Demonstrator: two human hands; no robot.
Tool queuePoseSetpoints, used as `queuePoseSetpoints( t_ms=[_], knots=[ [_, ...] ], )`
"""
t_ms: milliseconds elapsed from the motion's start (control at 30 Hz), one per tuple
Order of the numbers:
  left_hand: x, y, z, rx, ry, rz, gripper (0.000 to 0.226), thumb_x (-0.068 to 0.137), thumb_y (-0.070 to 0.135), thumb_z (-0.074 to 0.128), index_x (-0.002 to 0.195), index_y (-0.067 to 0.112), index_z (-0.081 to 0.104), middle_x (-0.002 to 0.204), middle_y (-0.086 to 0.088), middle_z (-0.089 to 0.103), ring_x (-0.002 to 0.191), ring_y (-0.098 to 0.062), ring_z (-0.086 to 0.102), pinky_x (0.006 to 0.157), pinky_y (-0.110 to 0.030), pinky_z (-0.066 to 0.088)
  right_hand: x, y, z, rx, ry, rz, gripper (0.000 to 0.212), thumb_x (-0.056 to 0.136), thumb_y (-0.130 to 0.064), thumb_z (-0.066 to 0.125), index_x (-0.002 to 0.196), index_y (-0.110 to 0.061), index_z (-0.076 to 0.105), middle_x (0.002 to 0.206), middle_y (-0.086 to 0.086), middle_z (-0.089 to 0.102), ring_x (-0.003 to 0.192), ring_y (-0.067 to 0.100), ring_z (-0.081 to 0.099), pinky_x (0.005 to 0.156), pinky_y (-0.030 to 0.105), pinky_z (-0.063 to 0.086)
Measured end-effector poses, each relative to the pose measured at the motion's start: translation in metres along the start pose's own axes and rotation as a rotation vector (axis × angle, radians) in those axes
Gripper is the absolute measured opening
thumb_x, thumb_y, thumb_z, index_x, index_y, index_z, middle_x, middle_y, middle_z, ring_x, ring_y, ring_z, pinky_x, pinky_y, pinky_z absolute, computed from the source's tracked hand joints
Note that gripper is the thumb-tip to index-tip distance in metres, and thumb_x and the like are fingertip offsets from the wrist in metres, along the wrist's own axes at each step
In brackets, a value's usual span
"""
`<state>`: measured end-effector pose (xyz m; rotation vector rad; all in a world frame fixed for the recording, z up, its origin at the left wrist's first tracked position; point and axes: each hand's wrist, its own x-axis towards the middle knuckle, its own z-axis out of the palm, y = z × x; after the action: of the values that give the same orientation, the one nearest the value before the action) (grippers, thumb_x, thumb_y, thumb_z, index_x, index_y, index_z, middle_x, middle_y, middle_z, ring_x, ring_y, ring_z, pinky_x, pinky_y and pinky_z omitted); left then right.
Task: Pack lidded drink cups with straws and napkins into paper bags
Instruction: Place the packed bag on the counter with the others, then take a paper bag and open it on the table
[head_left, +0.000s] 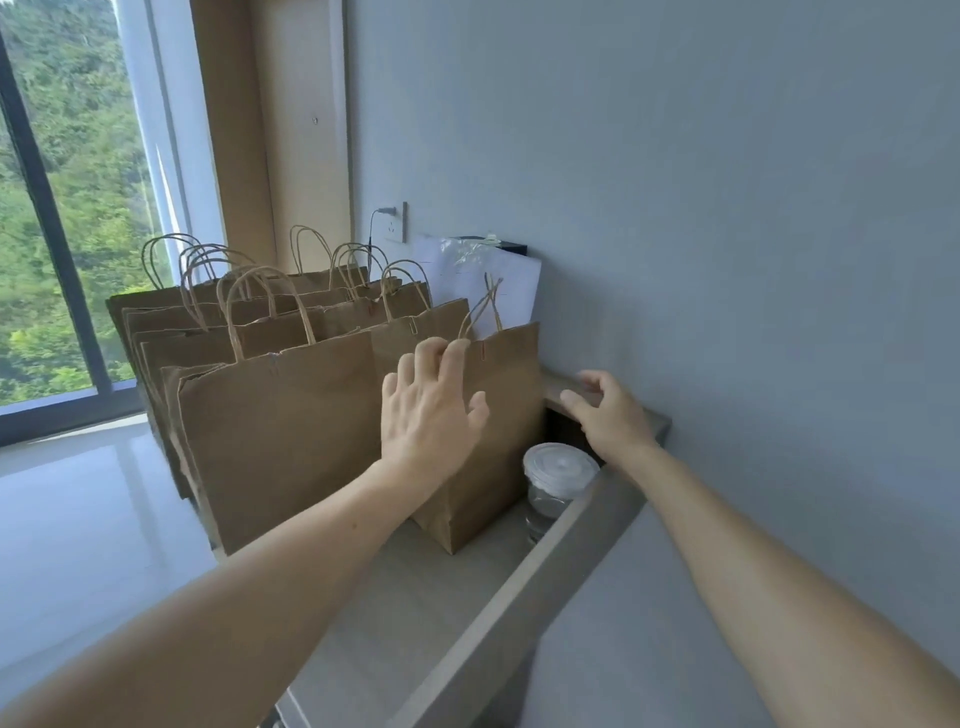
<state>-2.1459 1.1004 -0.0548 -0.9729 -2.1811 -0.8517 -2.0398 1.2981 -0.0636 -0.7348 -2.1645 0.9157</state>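
Fingers first: found hooked over the top rim of the bag at the right end of the line, thumb spread against its near face; recorded as the left hand holding that rim. Found the right hand to the right of the bag, above the ledge by the wall, fingers loosely curled and narrow, holding nothing. Located the cup on the counter just right of the held bag, tucked against the ledge, below the right hand and apart from both hands. Noted the cup upright, long axis vertical, lid fitted and facing up, clear liquid visible inside. Noted the held bag upright as well, long axis vertical, mouth and twine handles upward, a narrow side turned toward the near edge. Counted a row of bags to the left and farther back, all standing with handles up; contents hidden, so unable to confirm filling. Judged the task well advanced, assuming packed bags, with at least this one cup left outside. Saw no straw. Unable to confirm napkins in the white packet at the far end. Judged the step in hand as opening the bag's mouth to take the cup. Also logged: socket with a plug on the far wall, window at left.
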Motion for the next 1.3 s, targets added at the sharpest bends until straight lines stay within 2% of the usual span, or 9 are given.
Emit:
queuePoseSetpoints(
  t_ms=[100, 233, 367, 533, 800, 1000, 1300],
  knots=[
    [-0.017, 0.037, -0.006, 0.025, -0.189, 0.090, 0.049, 0.090, 0.038, 0.056, 0.134, 0.020, 0.049, 0.135, -0.001, 0.048, 0.122, -0.028, 0.041, 0.098, -0.040, 0.034, -0.040, 0.006, -0.033, -0.103, -0.004, -0.024, 0.048, 0.093, -0.031, 0.064, 0.135, -0.013, 0.053, 0.136, 0.006, 0.056, 0.121, 0.020, 0.055, 0.103, 0.034, 0.041],
    [-0.046, 0.086, -0.004, 0.036, -0.497, 0.164, 0.045, 0.092, 0.042, 0.046, 0.131, 0.020, 0.053, 0.138, -0.001, 0.048, 0.129, -0.026, 0.036, 0.101, -0.038, 0.032, -0.100, 0.028, -0.076, -0.292, -0.103, 0.001, 0.052, 0.093, -0.034, 0.063, 0.138, -0.012, 0.049, 0.140, 0.008, 0.050, 0.126, 0.022, 0.050, 0.104, 0.033, 0.038],
    [-0.080, 0.135, 0.004, 0.054, -0.664, 0.256, 0.051, 0.093, 0.049, 0.047, 0.134, 0.020, 0.050, 0.141, -0.003, 0.046, 0.133, -0.026, 0.035, 0.106, -0.041, 0.032, -0.161, 0.051, -0.115, -0.450, -0.150, 0.057, 0.056, 0.093, -0.038, 0.063, 0.141, -0.011, 0.049, 0.144, 0.011, 0.047, 0.132, 0.026, 0.044, 0.107, 0.032, 0.033],
    [-0.119, 0.187, 0.020, 0.034, -0.804, 0.400, 0.059, 0.091, 0.050, 0.050, 0.142, 0.021, 0.043, 0.146, -0.004, 0.042, 0.135, -0.027, 0.034, 0.108, -0.042, 0.032, -0.221, 0.074, -0.154, -0.561, -0.179, 0.189, 0.062, 0.093, -0.044, 0.061, 0.145, -0.014, 0.044, 0.147, 0.009, 0.042, 0.137, 0.026, 0.038, 0.113, 0.035, 0.030],
    [-0.172, 0.251, 0.053, -0.102, -0.978, 0.595, 0.060, 0.093, 0.050, 0.049, 0.144, 0.020, 0.041, 0.147, -0.005, 0.041, 0.134, -0.027, 0.036, 0.107, -0.042, 0.034, -0.306, 0.110, -0.199, -0.605, -0.110, 0.460, 0.061, 0.094, -0.047, 0.056, 0.146, -0.019, 0.040, 0.150, 0.002, 0.038, 0.139, 0.021, 0.034, 0.112, 0.040, 0.033],
    [-0.240, 0.302, 0.068, -0.152, -1.127, 0.734, 0.059, 0.093, 0.050, 0.048, 0.145, 0.022, 0.040, 0.149, -0.004, 0.040, 0.136, -0.027, 0.035, 0.108, -0.044, 0.033, -0.386, 0.142, -0.225, -0.629, -0.051, 0.680, 0.061, 0.094, -0.047, 0.055, 0.146, -0.020, 0.040, 0.149, 0.001, 0.038, 0.138, 0.020, 0.033, 0.110, 0.037, 0.034],
    [-0.312, 0.413, 0.060, -0.259, -1.200, 0.910, 0.056, 0.094, 0.046, 0.048, 0.144, 0.021, 0.041, 0.148, -0.004, 0.041, 0.135, -0.027, 0.036, 0.107, -0.043, 0.034, -0.503, 0.187, -0.310, -0.592, 0.110, 0.906, 0.058, 0.095, -0.047, 0.053, 0.145, -0.020, 0.041, 0.148, 0.001, 0.039, 0.131, 0.019, 0.041, 0.106, 0.036, 0.039]
  ],
)
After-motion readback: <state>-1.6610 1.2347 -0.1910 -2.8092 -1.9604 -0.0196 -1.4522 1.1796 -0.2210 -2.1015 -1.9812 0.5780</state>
